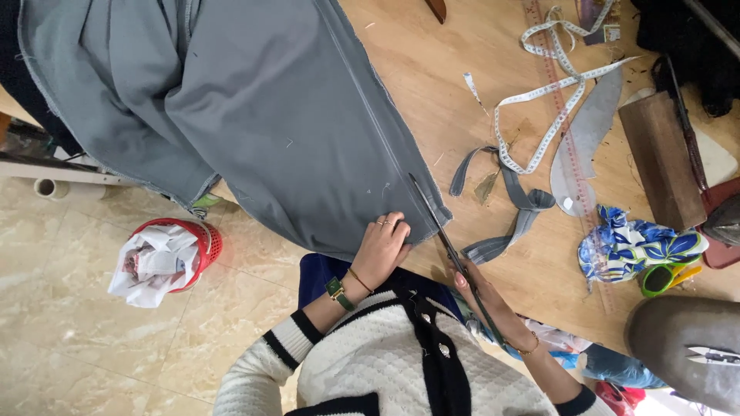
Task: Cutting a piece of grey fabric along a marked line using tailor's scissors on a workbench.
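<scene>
Where it overhangs the table: grey cloth (270,115), frayed-edged, left hand (381,250) flat, right hand (482,296) gripping scissors (443,231).

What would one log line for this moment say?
left hand: pressing grey fabric flat | right hand: holding scissors, blades at fabric edge | nearby: measuring tape, grey fabric strips | surface: wooden table
</scene>
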